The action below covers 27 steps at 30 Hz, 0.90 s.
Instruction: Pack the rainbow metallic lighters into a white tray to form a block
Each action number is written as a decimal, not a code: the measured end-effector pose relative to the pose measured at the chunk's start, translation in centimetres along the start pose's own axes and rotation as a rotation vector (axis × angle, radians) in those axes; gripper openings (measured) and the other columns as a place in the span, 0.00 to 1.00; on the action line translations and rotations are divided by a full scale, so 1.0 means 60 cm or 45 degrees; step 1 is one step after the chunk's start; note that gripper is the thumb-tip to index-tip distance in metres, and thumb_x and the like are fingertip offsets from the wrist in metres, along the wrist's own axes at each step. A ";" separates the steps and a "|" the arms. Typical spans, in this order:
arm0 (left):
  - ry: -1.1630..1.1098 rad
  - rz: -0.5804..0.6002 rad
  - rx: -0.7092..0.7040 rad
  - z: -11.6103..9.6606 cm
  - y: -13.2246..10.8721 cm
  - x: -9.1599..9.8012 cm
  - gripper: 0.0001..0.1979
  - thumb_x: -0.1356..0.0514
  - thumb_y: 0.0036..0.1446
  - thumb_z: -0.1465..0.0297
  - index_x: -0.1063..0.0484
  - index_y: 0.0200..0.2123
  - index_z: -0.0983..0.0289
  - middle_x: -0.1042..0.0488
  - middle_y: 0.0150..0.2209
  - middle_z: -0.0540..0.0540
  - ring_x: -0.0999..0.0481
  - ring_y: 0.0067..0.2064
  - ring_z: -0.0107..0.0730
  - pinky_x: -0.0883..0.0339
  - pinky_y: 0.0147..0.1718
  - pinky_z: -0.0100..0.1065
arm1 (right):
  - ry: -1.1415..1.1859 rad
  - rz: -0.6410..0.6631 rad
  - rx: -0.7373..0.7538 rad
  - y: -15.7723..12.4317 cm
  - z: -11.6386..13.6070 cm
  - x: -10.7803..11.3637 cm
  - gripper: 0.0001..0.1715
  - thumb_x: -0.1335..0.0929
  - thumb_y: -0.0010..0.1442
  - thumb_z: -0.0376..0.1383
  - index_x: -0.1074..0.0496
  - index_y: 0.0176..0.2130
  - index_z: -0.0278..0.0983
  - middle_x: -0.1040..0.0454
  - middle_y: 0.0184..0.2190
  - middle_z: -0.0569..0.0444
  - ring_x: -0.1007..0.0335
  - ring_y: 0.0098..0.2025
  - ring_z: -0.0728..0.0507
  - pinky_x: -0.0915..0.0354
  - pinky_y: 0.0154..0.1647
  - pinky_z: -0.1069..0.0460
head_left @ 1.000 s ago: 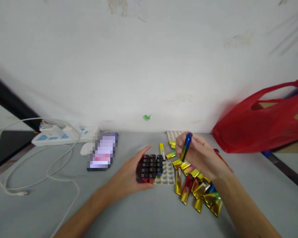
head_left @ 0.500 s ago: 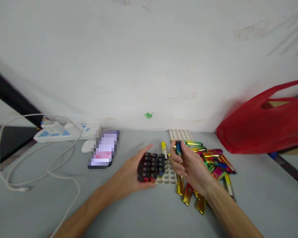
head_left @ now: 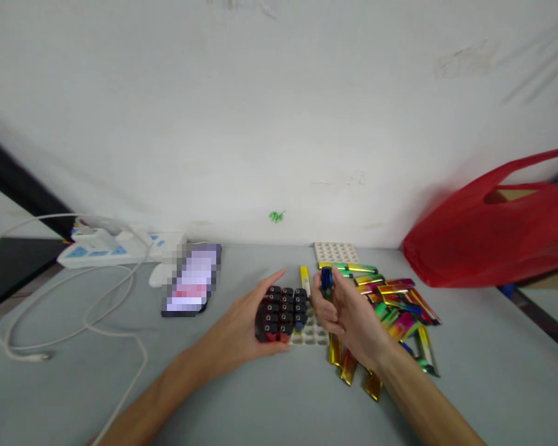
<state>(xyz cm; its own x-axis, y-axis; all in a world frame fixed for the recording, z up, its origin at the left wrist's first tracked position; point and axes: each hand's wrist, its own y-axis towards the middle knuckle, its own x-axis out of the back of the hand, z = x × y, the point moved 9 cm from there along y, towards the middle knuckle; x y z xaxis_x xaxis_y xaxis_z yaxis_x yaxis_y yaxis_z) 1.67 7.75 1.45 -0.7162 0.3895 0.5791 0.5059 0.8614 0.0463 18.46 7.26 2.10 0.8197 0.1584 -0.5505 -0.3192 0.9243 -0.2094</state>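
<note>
My left hand [head_left: 244, 319] is cupped around the left side of a block of upright lighters [head_left: 286, 308], its fingers and thumb reaching along the far and near sides. The lighters show black tops in rows and stand in a pale tray [head_left: 312, 334] with round-cornered pockets; bare pockets show on its right. My right hand [head_left: 341, 310] is closed around a dark blue shiny lighter [head_left: 326, 280], held upright just above the tray's right side. A yellow lighter [head_left: 304, 279] lies behind the tray. Its lower end is partly hidden.
A loose pile of shiny coloured lighters [head_left: 402, 303] spreads right of and under my right hand. Behind it lies another pale tray [head_left: 336, 253]. A red bag [head_left: 497, 229] stands at the right. At left are a phone [head_left: 193, 279], a power strip [head_left: 121, 248] and a looping white cable [head_left: 137, 337].
My right hand has shifted slightly left and down with the blue lighter. My left hand stays around the block of lighters. The whole view has drifted a little to the left.
</note>
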 end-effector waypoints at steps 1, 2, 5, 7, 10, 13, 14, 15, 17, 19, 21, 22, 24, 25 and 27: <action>0.005 0.000 0.000 0.001 0.000 0.000 0.61 0.19 0.52 0.68 0.50 0.80 0.53 0.22 0.64 0.59 0.18 0.60 0.52 0.26 0.64 0.48 | 0.014 0.016 -0.025 0.001 -0.004 -0.003 0.33 0.23 0.63 0.63 0.30 0.35 0.38 0.46 0.23 0.65 0.62 0.24 0.51 0.61 0.20 0.56; 0.013 -0.004 -0.004 0.001 0.000 0.000 0.61 0.19 0.52 0.68 0.50 0.80 0.53 0.22 0.64 0.59 0.18 0.60 0.52 0.27 0.64 0.48 | 0.023 0.039 -0.043 0.001 -0.007 -0.006 0.35 0.24 0.62 0.64 0.32 0.31 0.39 0.48 0.23 0.65 0.62 0.24 0.51 0.60 0.20 0.56; 0.036 -0.025 -0.033 0.001 0.000 0.002 0.61 0.19 0.51 0.69 0.50 0.80 0.53 0.22 0.64 0.59 0.19 0.61 0.53 0.28 0.65 0.49 | 0.037 0.121 -0.054 0.004 -0.012 -0.015 0.40 0.28 0.64 0.66 0.42 0.24 0.41 0.51 0.23 0.65 0.63 0.23 0.51 0.62 0.20 0.54; 0.038 -0.030 -0.040 0.000 0.000 0.002 0.62 0.19 0.51 0.68 0.51 0.80 0.53 0.22 0.64 0.59 0.20 0.61 0.53 0.28 0.65 0.48 | 0.045 0.171 -0.052 0.005 -0.015 -0.018 0.40 0.29 0.66 0.66 0.44 0.23 0.41 0.54 0.21 0.66 0.66 0.22 0.52 0.64 0.20 0.53; 0.023 -0.042 -0.027 -0.002 0.000 0.004 0.62 0.19 0.50 0.68 0.50 0.80 0.53 0.22 0.63 0.58 0.18 0.59 0.52 0.27 0.63 0.47 | 0.057 0.189 -0.009 0.008 -0.014 -0.016 0.39 0.30 0.67 0.63 0.47 0.21 0.43 0.56 0.19 0.67 0.67 0.20 0.52 0.65 0.20 0.52; 0.009 -0.038 -0.019 -0.005 0.000 0.004 0.62 0.19 0.49 0.69 0.49 0.80 0.53 0.21 0.63 0.57 0.18 0.59 0.51 0.26 0.62 0.45 | 0.062 0.160 -0.008 0.008 -0.017 -0.011 0.36 0.30 0.67 0.58 0.47 0.21 0.43 0.56 0.18 0.67 0.67 0.19 0.52 0.64 0.19 0.52; 0.002 -0.031 -0.016 -0.006 0.000 0.004 0.62 0.19 0.49 0.69 0.49 0.80 0.53 0.21 0.63 0.57 0.18 0.59 0.51 0.26 0.62 0.45 | 0.060 0.147 -0.016 0.008 -0.019 -0.010 0.34 0.30 0.66 0.57 0.46 0.21 0.43 0.56 0.18 0.68 0.67 0.19 0.52 0.64 0.19 0.52; -0.005 -0.023 -0.012 -0.006 0.000 0.003 0.61 0.19 0.50 0.69 0.49 0.80 0.52 0.21 0.62 0.57 0.18 0.59 0.51 0.26 0.62 0.45 | 0.057 0.133 -0.020 0.007 -0.020 -0.009 0.33 0.30 0.66 0.56 0.45 0.21 0.43 0.56 0.18 0.68 0.67 0.19 0.52 0.63 0.19 0.52; -0.017 -0.010 -0.006 -0.005 0.000 0.001 0.61 0.19 0.50 0.68 0.49 0.80 0.52 0.21 0.62 0.57 0.18 0.59 0.51 0.26 0.62 0.45 | 0.050 0.097 0.001 0.006 -0.018 -0.008 0.33 0.29 0.66 0.56 0.44 0.22 0.43 0.55 0.17 0.68 0.66 0.19 0.52 0.63 0.19 0.52; -0.021 -0.009 -0.004 -0.003 0.000 0.001 0.61 0.19 0.50 0.67 0.48 0.80 0.52 0.20 0.62 0.58 0.18 0.59 0.52 0.25 0.62 0.46 | 0.042 0.075 0.028 0.005 -0.015 -0.008 0.35 0.29 0.66 0.58 0.45 0.22 0.43 0.56 0.18 0.68 0.66 0.19 0.52 0.63 0.19 0.52; -0.017 -0.014 -0.008 0.000 0.001 0.002 0.62 0.18 0.50 0.67 0.48 0.80 0.52 0.21 0.63 0.59 0.18 0.60 0.54 0.26 0.64 0.48 | 0.035 0.087 0.022 0.006 -0.015 -0.010 0.37 0.28 0.66 0.61 0.45 0.22 0.43 0.56 0.18 0.68 0.68 0.19 0.52 0.64 0.19 0.52; -0.021 -0.017 -0.010 0.001 0.001 0.003 0.63 0.18 0.49 0.67 0.48 0.80 0.52 0.22 0.64 0.60 0.18 0.61 0.54 0.26 0.64 0.49 | 0.035 0.102 0.012 0.007 -0.016 -0.010 0.38 0.28 0.65 0.63 0.45 0.22 0.43 0.57 0.18 0.68 0.68 0.20 0.52 0.65 0.19 0.52; -0.046 -0.018 -0.012 0.005 0.002 0.003 0.65 0.17 0.48 0.66 0.49 0.80 0.52 0.22 0.64 0.60 0.18 0.60 0.54 0.27 0.65 0.50 | 0.045 0.134 -0.007 0.008 -0.018 -0.011 0.40 0.28 0.65 0.65 0.45 0.23 0.43 0.57 0.18 0.68 0.68 0.20 0.52 0.66 0.19 0.53; -0.065 -0.016 -0.009 0.006 0.002 0.003 0.66 0.16 0.47 0.66 0.50 0.81 0.52 0.23 0.65 0.60 0.18 0.59 0.53 0.27 0.65 0.50 | 0.054 0.150 -0.015 0.008 -0.019 -0.011 0.40 0.29 0.65 0.66 0.45 0.23 0.43 0.57 0.18 0.68 0.68 0.20 0.52 0.66 0.19 0.53; -0.092 -0.006 0.001 0.010 0.003 0.002 0.68 0.15 0.45 0.65 0.51 0.81 0.51 0.24 0.66 0.60 0.18 0.60 0.53 0.28 0.66 0.51 | 0.072 0.167 -0.026 0.008 -0.021 -0.010 0.40 0.29 0.65 0.67 0.45 0.23 0.43 0.56 0.19 0.68 0.68 0.20 0.53 0.67 0.19 0.53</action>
<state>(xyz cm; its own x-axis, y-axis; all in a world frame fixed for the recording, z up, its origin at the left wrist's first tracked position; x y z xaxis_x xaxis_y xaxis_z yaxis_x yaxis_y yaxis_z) 1.38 8.16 1.06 -0.7513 0.4078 0.5189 0.5019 0.8636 0.0480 17.21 7.18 1.33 0.7426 0.2570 -0.6185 -0.4320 0.8895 -0.1489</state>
